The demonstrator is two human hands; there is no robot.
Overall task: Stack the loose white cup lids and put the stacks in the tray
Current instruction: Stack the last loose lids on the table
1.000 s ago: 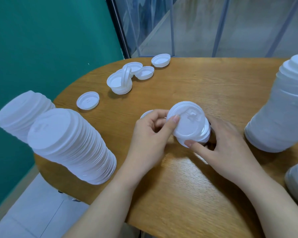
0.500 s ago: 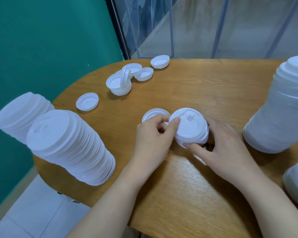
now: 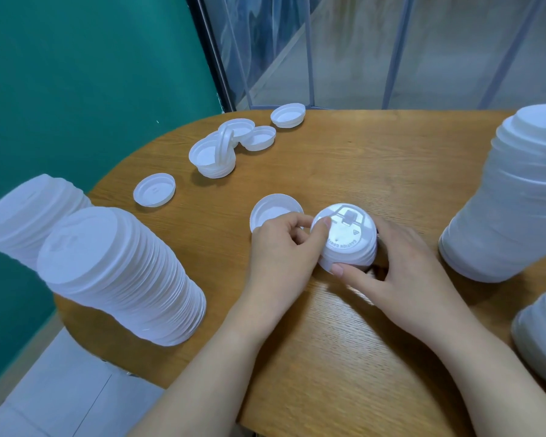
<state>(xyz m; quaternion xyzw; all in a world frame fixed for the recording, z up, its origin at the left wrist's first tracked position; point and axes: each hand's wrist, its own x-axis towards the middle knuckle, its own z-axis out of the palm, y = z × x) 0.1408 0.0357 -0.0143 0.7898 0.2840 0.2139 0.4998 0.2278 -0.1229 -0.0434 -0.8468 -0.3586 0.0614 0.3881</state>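
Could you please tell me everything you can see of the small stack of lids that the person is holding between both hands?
The small stack of lids is a short pile of nested white cup lids, thin matte plastic by the look. The top lid faces dome up, showing a raised sip-tab outline, a small triangle mark and embossed lettering round its edge. The stack sits low at the wooden table, slightly tilted. The left hand pinches its left rim with the thumb on top; the right hand grips its right side, thumb at the near edge.

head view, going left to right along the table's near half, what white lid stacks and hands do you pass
tall leaning stack → left hand → small held stack → right hand → big right stack
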